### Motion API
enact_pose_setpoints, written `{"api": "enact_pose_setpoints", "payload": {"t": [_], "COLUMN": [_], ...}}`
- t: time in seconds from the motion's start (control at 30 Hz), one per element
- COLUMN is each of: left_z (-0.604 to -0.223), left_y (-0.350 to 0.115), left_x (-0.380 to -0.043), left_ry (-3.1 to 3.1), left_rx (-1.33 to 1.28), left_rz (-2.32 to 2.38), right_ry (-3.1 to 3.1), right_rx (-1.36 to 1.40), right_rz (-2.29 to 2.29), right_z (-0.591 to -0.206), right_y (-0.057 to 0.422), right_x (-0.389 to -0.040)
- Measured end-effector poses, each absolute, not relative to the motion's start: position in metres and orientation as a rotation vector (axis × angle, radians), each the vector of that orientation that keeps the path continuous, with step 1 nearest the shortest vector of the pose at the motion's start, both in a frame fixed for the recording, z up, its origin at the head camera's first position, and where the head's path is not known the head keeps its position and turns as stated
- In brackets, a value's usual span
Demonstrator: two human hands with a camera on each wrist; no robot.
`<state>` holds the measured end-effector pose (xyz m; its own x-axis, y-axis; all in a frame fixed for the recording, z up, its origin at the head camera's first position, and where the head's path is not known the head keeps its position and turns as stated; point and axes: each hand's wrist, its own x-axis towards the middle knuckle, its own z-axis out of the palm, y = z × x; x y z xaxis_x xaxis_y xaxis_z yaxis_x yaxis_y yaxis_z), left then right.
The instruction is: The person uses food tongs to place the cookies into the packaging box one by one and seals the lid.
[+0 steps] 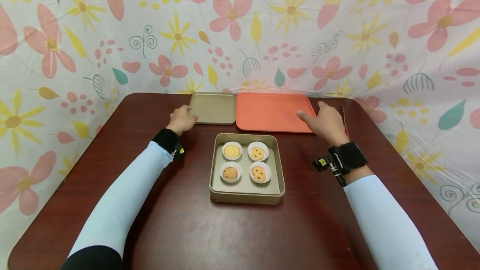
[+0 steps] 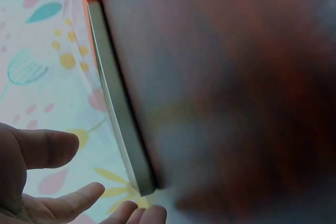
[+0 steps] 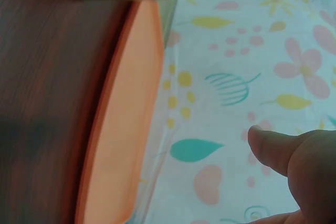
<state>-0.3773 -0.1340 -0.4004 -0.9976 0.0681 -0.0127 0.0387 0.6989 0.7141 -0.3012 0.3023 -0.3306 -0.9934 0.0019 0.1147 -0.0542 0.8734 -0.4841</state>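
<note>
My left hand [image 1: 181, 120] is beside the left edge of a shallow gold tin lid [image 1: 215, 108], thumb and fingers spread with nothing between them. In the left wrist view those fingers [image 2: 89, 195] are near the lid's corner. At the right end of an orange tray [image 1: 273, 112], my right hand [image 1: 328, 123] hovers with its thumb stretched toward the rim; it holds nothing. Nearer me stands a gold tin [image 1: 247, 198] with several cookies in white paper cups, among them a round yellow one [image 1: 231, 152] and a browner one [image 1: 230, 173].
The dark wooden table [image 1: 240, 236] carries the lid and tray side by side along its back edge. Behind them hangs a flowered cloth [image 1: 232, 45]. Each wrist wears a black strap with a small camera, such as the right camera [image 1: 322, 164].
</note>
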Motion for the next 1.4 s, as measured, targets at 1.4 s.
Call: {"api": "enact_pose_setpoints", "payload": {"t": [1.4], "left_z": [-0.411], "left_y": [-0.143], "left_x": [-0.43], "left_ry": [2.984], "left_rx": [-0.351], "left_rz": [0.939], "right_ry": [-2.881], "right_rx": [0.2], "right_rz": [0.812], "right_z": [-0.331], "right_y": [0.269], "right_x": [-0.269]}}
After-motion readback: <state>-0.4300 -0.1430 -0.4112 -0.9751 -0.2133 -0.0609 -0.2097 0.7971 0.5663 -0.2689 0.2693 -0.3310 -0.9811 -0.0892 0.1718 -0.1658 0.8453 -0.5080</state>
